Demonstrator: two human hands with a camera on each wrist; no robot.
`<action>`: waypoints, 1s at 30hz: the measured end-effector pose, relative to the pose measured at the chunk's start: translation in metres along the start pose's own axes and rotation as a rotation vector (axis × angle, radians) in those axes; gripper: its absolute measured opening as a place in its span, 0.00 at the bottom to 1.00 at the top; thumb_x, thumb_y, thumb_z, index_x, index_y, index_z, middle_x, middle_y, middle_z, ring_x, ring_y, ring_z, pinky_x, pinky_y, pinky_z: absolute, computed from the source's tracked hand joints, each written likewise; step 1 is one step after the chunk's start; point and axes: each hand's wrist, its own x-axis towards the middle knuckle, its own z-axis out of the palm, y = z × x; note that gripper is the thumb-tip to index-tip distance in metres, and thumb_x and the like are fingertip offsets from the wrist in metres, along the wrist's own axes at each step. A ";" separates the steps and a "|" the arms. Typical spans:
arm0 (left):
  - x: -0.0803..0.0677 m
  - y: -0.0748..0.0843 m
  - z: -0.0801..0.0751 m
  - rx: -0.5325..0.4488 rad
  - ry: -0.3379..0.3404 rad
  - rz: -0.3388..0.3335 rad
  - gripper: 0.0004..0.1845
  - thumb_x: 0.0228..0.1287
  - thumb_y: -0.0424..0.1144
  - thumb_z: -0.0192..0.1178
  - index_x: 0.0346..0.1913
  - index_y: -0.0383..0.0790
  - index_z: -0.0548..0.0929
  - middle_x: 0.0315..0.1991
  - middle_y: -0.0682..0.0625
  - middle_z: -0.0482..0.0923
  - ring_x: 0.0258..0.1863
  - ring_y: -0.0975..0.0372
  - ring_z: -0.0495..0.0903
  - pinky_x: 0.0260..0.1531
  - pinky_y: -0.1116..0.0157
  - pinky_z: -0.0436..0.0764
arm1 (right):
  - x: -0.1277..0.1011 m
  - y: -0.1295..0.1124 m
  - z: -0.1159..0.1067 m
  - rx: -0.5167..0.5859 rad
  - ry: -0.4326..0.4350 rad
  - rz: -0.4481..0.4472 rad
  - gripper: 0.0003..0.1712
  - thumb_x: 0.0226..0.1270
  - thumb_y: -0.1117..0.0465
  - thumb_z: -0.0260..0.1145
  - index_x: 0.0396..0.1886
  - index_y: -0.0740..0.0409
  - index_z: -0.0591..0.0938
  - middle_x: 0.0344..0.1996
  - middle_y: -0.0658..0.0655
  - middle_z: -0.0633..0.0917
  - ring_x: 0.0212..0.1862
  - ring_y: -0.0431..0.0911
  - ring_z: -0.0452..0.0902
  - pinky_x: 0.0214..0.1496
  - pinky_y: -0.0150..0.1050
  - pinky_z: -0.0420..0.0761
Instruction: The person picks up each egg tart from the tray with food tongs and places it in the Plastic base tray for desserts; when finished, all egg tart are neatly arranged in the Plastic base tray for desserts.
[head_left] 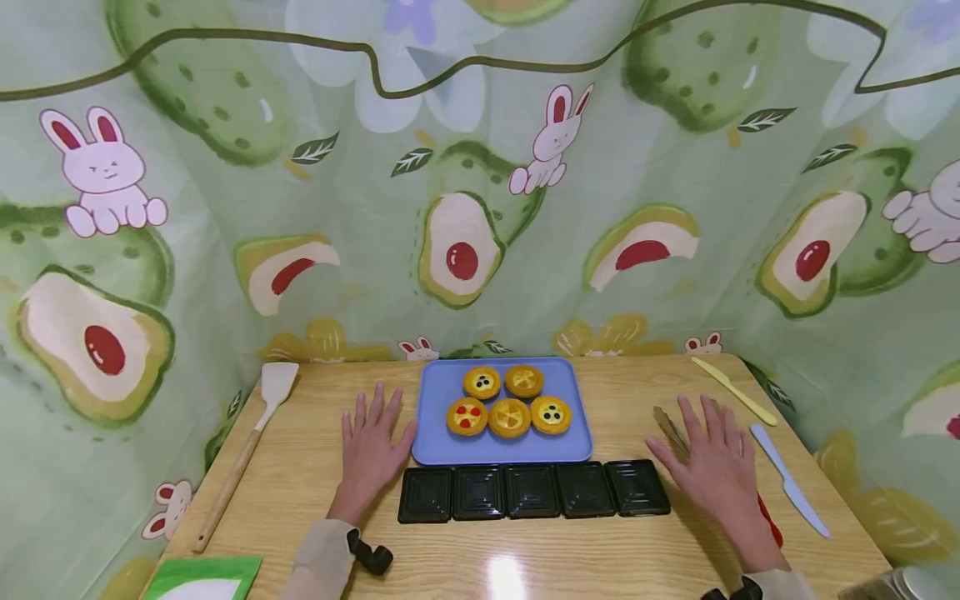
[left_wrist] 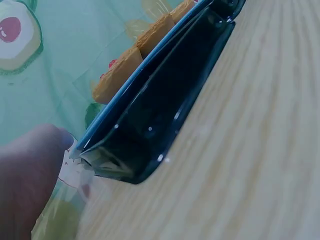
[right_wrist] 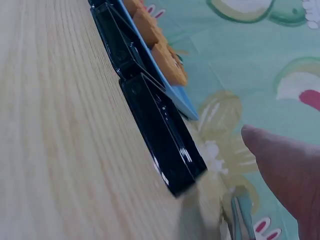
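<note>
Flatly, both hands [head_left: 372, 450] [head_left: 712, 467] rest on the glossy wood-grain table [head_left: 300, 483].

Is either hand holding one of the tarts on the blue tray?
No, both hands lie flat on the table, tarts untouched.

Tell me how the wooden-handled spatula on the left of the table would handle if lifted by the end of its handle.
The spatula looks stiff: its long handle lies straight. The broad pale blade at the far end would probably make it feel head-heavy and dip. The round handle may roll on the table if nudged sideways, though the flat blade should check that.
</note>
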 end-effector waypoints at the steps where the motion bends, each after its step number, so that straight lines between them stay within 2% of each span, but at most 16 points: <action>1: 0.001 0.000 0.001 -0.005 -0.003 0.004 0.38 0.77 0.63 0.51 0.83 0.51 0.62 0.85 0.43 0.48 0.83 0.38 0.43 0.76 0.32 0.41 | -0.002 0.003 -0.001 0.004 -0.002 0.006 0.56 0.72 0.28 0.59 0.86 0.54 0.52 0.81 0.72 0.51 0.80 0.75 0.41 0.72 0.77 0.46; 4: 0.003 -0.001 0.006 -0.027 -0.022 0.018 0.39 0.77 0.64 0.50 0.83 0.52 0.61 0.85 0.43 0.47 0.83 0.39 0.42 0.76 0.32 0.41 | -0.011 0.012 -0.003 0.015 -0.016 0.040 0.57 0.73 0.28 0.58 0.86 0.57 0.48 0.81 0.73 0.49 0.79 0.76 0.39 0.71 0.76 0.46; 9: 0.007 -0.002 0.010 -0.058 -0.049 0.036 0.38 0.79 0.64 0.48 0.84 0.52 0.60 0.85 0.44 0.48 0.83 0.40 0.43 0.76 0.33 0.44 | -0.024 0.022 -0.005 0.052 -0.041 0.114 0.60 0.76 0.31 0.58 0.85 0.66 0.43 0.76 0.82 0.50 0.75 0.80 0.45 0.68 0.78 0.48; 13: 0.010 -0.002 0.013 -0.067 -0.063 0.084 0.37 0.79 0.63 0.48 0.83 0.52 0.60 0.85 0.46 0.50 0.83 0.41 0.45 0.77 0.35 0.47 | -0.031 0.026 -0.004 0.067 -0.062 0.187 0.60 0.76 0.32 0.57 0.83 0.68 0.42 0.71 0.87 0.53 0.68 0.85 0.49 0.62 0.80 0.53; 19: 0.013 -0.005 0.019 -0.064 -0.100 0.171 0.37 0.80 0.63 0.47 0.83 0.52 0.60 0.84 0.50 0.51 0.83 0.44 0.47 0.77 0.37 0.48 | -0.033 0.030 -0.001 0.051 -0.079 0.236 0.57 0.77 0.34 0.58 0.80 0.69 0.44 0.61 0.88 0.60 0.61 0.86 0.55 0.55 0.78 0.61; 25: 0.013 -0.003 0.019 -0.078 -0.144 0.188 0.36 0.81 0.63 0.45 0.84 0.54 0.60 0.84 0.51 0.52 0.84 0.46 0.48 0.78 0.36 0.47 | -0.036 0.036 0.001 0.034 -0.049 0.221 0.55 0.77 0.41 0.62 0.76 0.79 0.48 0.51 0.89 0.65 0.56 0.86 0.60 0.52 0.75 0.65; 30: 0.014 0.000 0.017 -0.073 -0.153 0.196 0.36 0.80 0.63 0.45 0.83 0.53 0.61 0.84 0.51 0.54 0.83 0.46 0.49 0.77 0.35 0.48 | -0.038 0.040 0.001 0.000 -0.042 0.284 0.54 0.74 0.35 0.62 0.65 0.84 0.58 0.45 0.87 0.67 0.52 0.85 0.65 0.49 0.71 0.69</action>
